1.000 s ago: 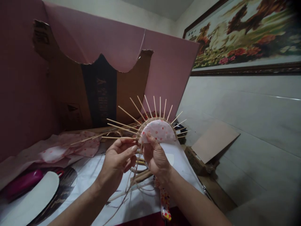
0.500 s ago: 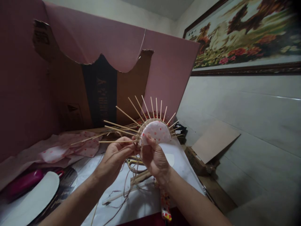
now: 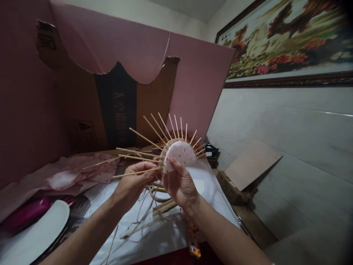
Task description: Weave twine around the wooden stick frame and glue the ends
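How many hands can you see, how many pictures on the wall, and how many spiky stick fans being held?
Hands: 2, the left hand and the right hand
Framed picture on the wall: 1
Spotted stick fan held in both hands: 1
Total: 4

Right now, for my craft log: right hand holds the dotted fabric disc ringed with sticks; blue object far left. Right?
No: the head view shows the object is magenta, not blue. The right hand holds the dotted fabric disc ringed with sticks.
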Tool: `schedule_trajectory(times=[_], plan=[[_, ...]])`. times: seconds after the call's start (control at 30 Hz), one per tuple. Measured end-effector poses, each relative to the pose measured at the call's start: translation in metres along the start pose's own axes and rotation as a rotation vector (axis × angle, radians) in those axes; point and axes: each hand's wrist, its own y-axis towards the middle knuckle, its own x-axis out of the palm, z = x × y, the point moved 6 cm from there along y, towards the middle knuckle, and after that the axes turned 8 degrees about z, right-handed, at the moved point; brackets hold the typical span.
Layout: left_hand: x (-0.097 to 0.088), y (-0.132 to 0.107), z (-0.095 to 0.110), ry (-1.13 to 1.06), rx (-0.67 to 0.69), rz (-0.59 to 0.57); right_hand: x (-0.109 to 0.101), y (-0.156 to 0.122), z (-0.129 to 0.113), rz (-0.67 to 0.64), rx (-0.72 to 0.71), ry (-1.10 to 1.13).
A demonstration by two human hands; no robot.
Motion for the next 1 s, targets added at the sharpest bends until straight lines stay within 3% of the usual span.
schedule_trajectory(times=[0.17,0.37,0.73,1.0], plan=[[0.000,0.001,0.001,-0.014,0.005,0.045,-0.002,0.003,0.001,-0.027,-0.040,-0.014],[-0.001,-0.001,0.004,0.013,0.017,0.104,-0.010,0.003,0.002,0.056,-0.048,0.082],[0.001,-0.003,-0.002,-0.003,0.005,0.150,-0.025,0.002,0.007,0.164,0.051,0.124],[-0.011,0.006,-0.002,0.155,0.010,0.155,-0.020,0.005,0.002,0.135,-0.026,0.032]])
